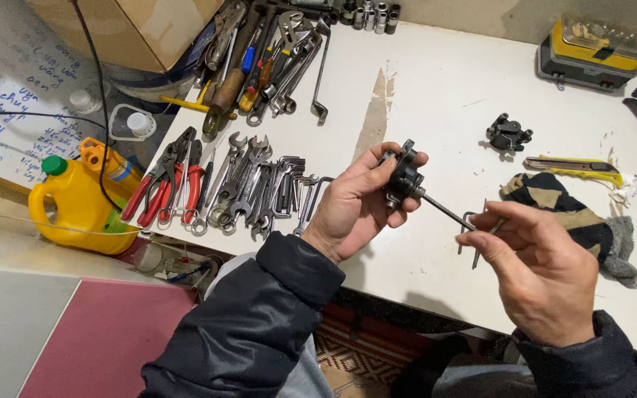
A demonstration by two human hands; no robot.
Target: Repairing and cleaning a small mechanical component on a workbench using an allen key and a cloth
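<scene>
From the head view, the left hand [359, 197] is closed around a small black metal part [405, 175], holding it above the white worktop [436, 96]. The right hand [532, 262] pinches the bent end of a hex key [457, 215] between thumb and fingers, and the key's long shaft runs up into the black part. Beyond the black part lies a second black part [509, 134] on the worktop, with a yellow utility knife [573, 166] just beside it and a dark rag [580, 217] nearer the right hand. To the left of the black part sit rows of wrenches [248, 180], red-handled pliers [165, 180] and a yellow jug [79, 199].
</scene>
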